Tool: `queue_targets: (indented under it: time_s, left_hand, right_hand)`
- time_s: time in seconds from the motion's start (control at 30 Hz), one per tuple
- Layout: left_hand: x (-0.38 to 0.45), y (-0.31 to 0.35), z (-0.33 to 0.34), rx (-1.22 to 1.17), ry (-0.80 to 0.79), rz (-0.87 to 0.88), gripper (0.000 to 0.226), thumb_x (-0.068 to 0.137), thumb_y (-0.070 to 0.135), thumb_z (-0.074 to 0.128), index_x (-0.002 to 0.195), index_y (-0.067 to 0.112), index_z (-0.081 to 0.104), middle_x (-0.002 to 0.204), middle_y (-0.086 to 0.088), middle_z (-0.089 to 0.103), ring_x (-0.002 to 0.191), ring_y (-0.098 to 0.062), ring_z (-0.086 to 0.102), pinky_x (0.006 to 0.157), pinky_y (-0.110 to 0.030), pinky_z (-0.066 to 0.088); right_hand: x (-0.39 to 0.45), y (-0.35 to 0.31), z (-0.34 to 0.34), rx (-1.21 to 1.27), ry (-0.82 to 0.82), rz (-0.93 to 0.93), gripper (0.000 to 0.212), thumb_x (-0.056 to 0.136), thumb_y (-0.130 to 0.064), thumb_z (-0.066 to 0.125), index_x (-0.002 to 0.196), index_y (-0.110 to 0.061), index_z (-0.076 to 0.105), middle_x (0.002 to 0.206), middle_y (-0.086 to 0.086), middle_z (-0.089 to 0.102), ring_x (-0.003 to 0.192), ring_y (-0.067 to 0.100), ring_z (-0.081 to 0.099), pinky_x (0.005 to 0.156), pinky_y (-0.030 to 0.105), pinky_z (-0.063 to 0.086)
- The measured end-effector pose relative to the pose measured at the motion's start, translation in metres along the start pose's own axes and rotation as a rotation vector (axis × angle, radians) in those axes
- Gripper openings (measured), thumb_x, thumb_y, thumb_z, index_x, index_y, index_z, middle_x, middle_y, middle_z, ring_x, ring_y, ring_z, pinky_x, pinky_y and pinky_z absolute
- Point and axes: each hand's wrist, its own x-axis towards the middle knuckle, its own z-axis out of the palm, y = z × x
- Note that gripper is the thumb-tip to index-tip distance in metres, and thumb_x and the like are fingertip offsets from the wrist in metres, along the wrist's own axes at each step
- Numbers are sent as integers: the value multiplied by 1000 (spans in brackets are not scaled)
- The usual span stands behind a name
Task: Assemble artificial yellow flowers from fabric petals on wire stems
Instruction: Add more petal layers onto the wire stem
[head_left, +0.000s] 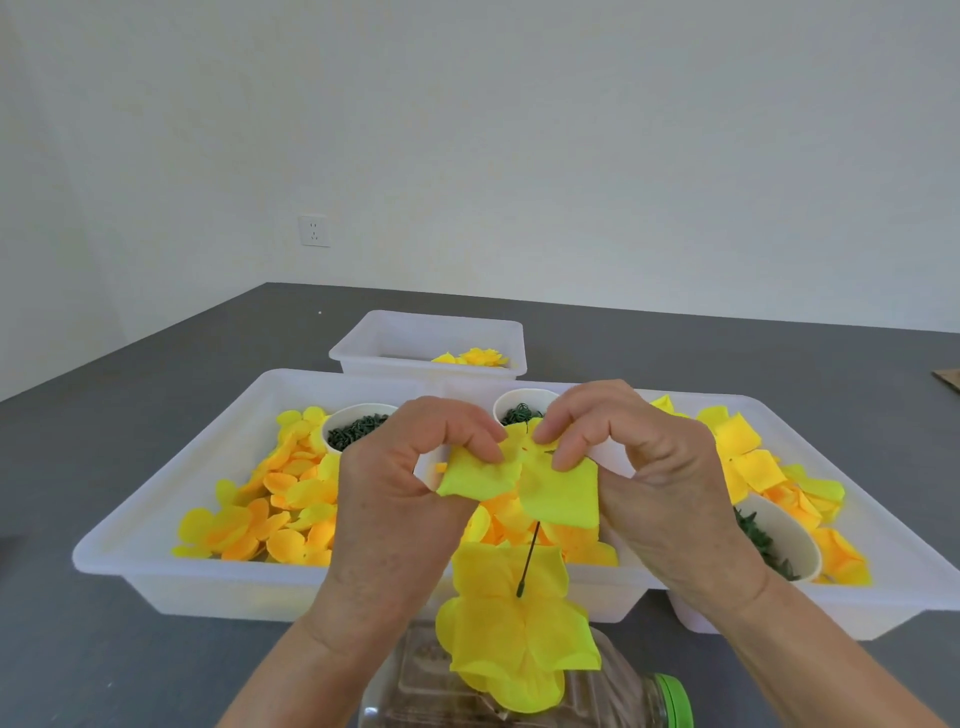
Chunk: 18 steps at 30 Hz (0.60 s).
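Note:
My left hand (395, 499) and my right hand (649, 483) are raised together above the big white tray (171, 530). Each pinches one side of a yellow fabric petal piece (550, 488) between thumb and fingertips. A thin dark green wire stem (527, 564) hangs down out of that petal piece. Below the stem lies a larger yellow petal layer (514, 634), spread over a clear plastic bottle (613, 701) lying on its side.
The big tray holds several loose yellow and orange petals (270, 509) and paper cups of dark green parts (353, 431). A second tray (893, 587) at right holds petals and a tipped cup (779, 540). A smaller bin (426, 338) behind holds finished yellow flowers (475, 357). The table (130, 353) is grey.

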Motion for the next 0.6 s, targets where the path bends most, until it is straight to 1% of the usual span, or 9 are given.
queue_targets:
  time_s: [0.07, 0.13, 0.17, 0.2, 0.27, 0.33, 0.4, 0.5, 0.6]
  left_hand:
    - [1, 5, 0, -105, -45, -169, 21, 61, 12, 82, 64, 26, 67, 75, 14, 69, 72, -6, 65, 70, -21, 53]
    - [3, 11, -1, -257, -84, -342, 12, 57, 22, 76, 68, 24, 72, 71, 5, 71, 69, -13, 66, 67, -28, 55]
    - [4, 13, -1, -337, -96, -420, 16, 56, 24, 73, 72, 21, 73, 74, 0, 72, 70, -18, 67, 68, -31, 56]
    - [6, 15, -2, -403, -111, -491, 24, 56, 25, 72, 77, 16, 75, 79, -5, 74, 73, -22, 68, 70, -34, 57]
    - [9, 18, -5, -477, -134, -611, 30, 60, 24, 69, 85, 8, 74, 86, -12, 74, 76, -24, 70, 69, -34, 58]
    - [10, 21, -6, -540, -144, -717, 29, 65, 22, 66, 87, 5, 74, 88, -14, 74, 75, -23, 71, 67, -33, 59]
    - [11, 21, -7, -587, -132, -804, 25, 65, 22, 66, 83, 7, 75, 88, -13, 74, 74, -21, 71, 73, -37, 58]
    - [11, 22, -6, -639, -136, -874, 21, 62, 24, 67, 76, 11, 75, 87, -11, 74, 73, -20, 71, 75, -39, 56]
    - [11, 23, -5, -715, -163, -940, 23, 62, 25, 67, 78, 11, 75, 88, -11, 74, 73, -20, 70, 65, -33, 58]
  right_hand:
    - [1, -4, 0, 184, 15, 172, 24, 63, 2, 76, 62, -19, 64, 74, -2, 69, 73, 14, 63, 68, 24, 51]
    - [3, -8, 1, 374, 32, 378, 15, 61, -4, 76, 67, -15, 67, 71, 2, 69, 67, 16, 63, 63, 27, 53]
    - [5, -10, 1, 452, 28, 480, 14, 59, -9, 73, 72, -13, 69, 73, 2, 70, 67, 16, 64, 62, 27, 54]
    - [6, -10, 0, 519, 12, 572, 20, 59, -12, 72, 78, -11, 70, 76, 4, 71, 68, 17, 65, 62, 27, 54]
    - [10, -13, -2, 589, -42, 711, 26, 59, -16, 70, 84, -11, 71, 80, 5, 72, 68, 17, 66, 59, 26, 54]
    - [13, -17, -4, 613, -96, 807, 27, 60, -19, 68, 85, -11, 73, 79, 5, 72, 65, 14, 66, 56, 24, 53]
    - [14, -19, -5, 646, -118, 877, 25, 59, -21, 69, 81, -11, 74, 78, 4, 72, 63, 12, 66, 53, 23, 52]
    - [12, -20, -6, 727, -151, 941, 22, 61, -22, 69, 79, -14, 77, 80, 5, 74, 64, 14, 69, 52, 24, 53]
    - [9, -20, -7, 762, -179, 963, 24, 63, -22, 68, 84, -13, 77, 87, 7, 74, 71, 17, 71, 60, 29, 59]
